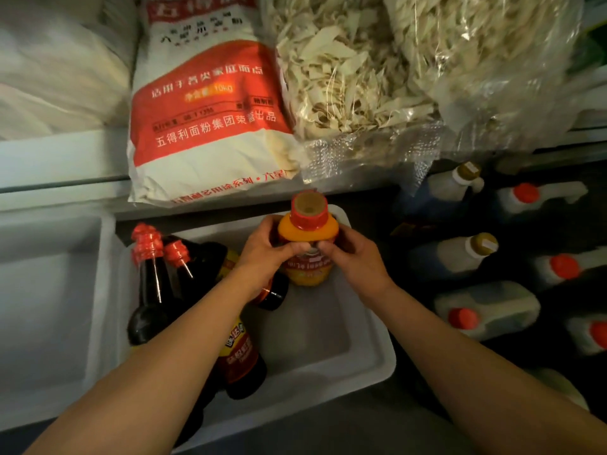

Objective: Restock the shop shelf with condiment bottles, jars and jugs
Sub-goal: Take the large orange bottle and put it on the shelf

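An orange bottle (pixel 308 229) with a red cap is held upright above a white plastic tub (pixel 371 359). My left hand (pixel 262 249) grips its left side and my right hand (pixel 356 254) grips its right side, thumbs meeting at the front. Several dark sauce bottles (pixel 154 290) with red foil caps lie in the tub's left part, partly hidden under my left forearm; one has a red and yellow label (pixel 238 351).
A red and white flour sack (pixel 210 103) and clear bags of dried strips (pixel 348 70) lie on the shelf above. Several jugs with red or gold caps (pixel 486 310) stand in the dark space at the right. Another white tub (pixel 49 290) sits at the left.
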`<state>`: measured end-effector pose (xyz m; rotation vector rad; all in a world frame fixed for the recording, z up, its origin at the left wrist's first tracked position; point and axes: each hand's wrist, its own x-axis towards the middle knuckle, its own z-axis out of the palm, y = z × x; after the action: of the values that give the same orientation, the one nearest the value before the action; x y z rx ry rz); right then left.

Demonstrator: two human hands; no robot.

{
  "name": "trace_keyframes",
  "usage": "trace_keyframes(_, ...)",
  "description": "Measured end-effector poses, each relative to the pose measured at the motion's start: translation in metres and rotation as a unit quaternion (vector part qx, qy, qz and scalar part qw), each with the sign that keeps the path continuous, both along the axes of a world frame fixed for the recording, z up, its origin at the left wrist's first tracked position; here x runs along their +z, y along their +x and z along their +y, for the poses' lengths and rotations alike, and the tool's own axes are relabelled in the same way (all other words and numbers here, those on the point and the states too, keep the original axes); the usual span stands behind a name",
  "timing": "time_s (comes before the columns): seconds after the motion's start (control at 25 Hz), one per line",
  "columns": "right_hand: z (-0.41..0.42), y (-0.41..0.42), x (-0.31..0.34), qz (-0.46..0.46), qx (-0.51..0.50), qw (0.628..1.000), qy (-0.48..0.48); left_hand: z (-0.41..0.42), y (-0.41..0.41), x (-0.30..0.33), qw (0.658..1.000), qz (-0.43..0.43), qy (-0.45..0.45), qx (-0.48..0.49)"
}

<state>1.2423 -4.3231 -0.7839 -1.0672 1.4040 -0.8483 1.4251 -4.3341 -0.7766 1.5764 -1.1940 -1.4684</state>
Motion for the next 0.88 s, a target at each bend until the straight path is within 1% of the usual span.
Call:
trace_keyframes(0.08,-0.002,-0.008,0.011,-0.042,-0.001,0.999,0.015,0.001,-0.003,0.012,0.998,0.048,0.019,0.039)
trace_keyframes(0.12,-0.002,-0.014,0.015,-0.052,0.019,0.998,0.025,0.001,-0.004,0.018,0.995,0.075,0.031,0.059)
trace_keyframes(0.2,0.002,-0.023,0.021,-0.044,0.083,0.994,0.062,-0.003,-0.003,0.03,0.988,0.121,0.049,0.082)
trace_keyframes(0.28,0.006,-0.028,0.021,-0.046,0.112,0.987,0.107,-0.007,-0.003,0.038,0.985,0.138,0.057,0.09)
trace_keyframes(0.4,0.008,-0.026,0.019,-0.063,0.104,0.985,0.119,-0.011,-0.003,0.041,0.985,0.124,0.058,0.101)
trace_keyframes(0.56,0.013,-0.021,0.012,-0.079,0.093,0.983,0.136,-0.01,-0.001,0.033,0.984,0.101,0.091,0.113)
trace_keyframes(0.64,0.02,-0.017,0.014,-0.088,0.072,0.982,0.153,-0.007,-0.002,0.039,0.982,0.093,0.108,0.124)
trace_keyframes(0.76,0.04,-0.014,0.044,-0.098,0.03,0.977,0.188,0.009,-0.004,0.072,0.975,0.084,0.14,0.153)
trace_keyframes(0.88,0.06,-0.013,0.103,-0.095,0.033,0.972,0.211,0.029,-0.001,0.125,0.969,0.072,0.177,0.159)
